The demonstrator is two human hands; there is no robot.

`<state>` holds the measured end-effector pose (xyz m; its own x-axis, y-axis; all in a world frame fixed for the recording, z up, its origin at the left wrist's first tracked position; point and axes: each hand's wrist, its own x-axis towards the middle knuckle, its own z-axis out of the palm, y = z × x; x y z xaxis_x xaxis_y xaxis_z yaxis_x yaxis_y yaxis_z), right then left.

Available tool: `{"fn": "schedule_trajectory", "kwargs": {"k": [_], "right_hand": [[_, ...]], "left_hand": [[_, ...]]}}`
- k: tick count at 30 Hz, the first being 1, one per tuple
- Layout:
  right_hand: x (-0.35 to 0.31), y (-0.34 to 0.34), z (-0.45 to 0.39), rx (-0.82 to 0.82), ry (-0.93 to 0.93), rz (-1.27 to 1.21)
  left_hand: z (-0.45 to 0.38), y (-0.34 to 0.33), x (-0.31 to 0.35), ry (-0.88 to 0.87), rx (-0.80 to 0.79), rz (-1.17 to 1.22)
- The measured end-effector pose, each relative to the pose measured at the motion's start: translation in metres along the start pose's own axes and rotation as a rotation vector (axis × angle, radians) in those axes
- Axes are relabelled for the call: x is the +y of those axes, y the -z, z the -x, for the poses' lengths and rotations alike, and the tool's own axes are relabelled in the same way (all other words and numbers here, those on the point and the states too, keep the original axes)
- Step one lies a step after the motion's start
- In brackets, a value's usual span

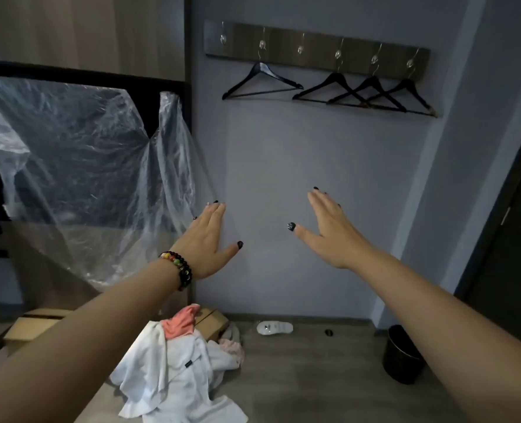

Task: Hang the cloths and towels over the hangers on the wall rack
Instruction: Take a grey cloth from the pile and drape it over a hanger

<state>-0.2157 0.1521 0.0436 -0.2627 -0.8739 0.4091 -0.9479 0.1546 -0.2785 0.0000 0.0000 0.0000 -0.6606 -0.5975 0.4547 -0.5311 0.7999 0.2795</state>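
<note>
From my head view, I held both arms out toward the grey wall with nothing in either grip. My left hand [205, 242] was flat and wide, fingers straight and together, thumb out to the side. My right hand [329, 232] was the same, spread and empty. Both hung well below the wall rack [317, 47], left hand below its left end, right hand below its middle.

On the rack, four black hangers [349, 91] hung from the hooks: one alone near the left end, three overlapping toward the right end. All were bare, so I judged that the hanging had not begun.

The white towels [173, 370] lay in a crumpled heap far below the rack, under its left end, with a coral cloth [181, 323] on top and a pink-and-white piece [231, 346] just beside them. The heap sat low beneath my left forearm, well apart from both hands.

To do this step well, I reckoned I should drop both hands to the heap, take the coral cloth first since it lay uppermost, and find an edge rather than a bunched middle. Then I could shake it flat and drape it evenly across a hanger's bar. The lone hanger looked the easiest, being free of the others.
</note>
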Motion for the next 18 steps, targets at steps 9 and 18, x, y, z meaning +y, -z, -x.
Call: {"fn": "schedule_trajectory", "kwargs": {"k": [9, 18], "right_hand": [[0.005, -0.067, -0.048, -0.086, 0.005, 0.015], [0.006, -0.154, -0.149, -0.145, -0.022, -0.024]], "left_hand": [[-0.025, -0.039, -0.055, 0.028, -0.036, 0.029], [-0.096, -0.077, -0.153, 0.009, -0.081, 0.043]]}}
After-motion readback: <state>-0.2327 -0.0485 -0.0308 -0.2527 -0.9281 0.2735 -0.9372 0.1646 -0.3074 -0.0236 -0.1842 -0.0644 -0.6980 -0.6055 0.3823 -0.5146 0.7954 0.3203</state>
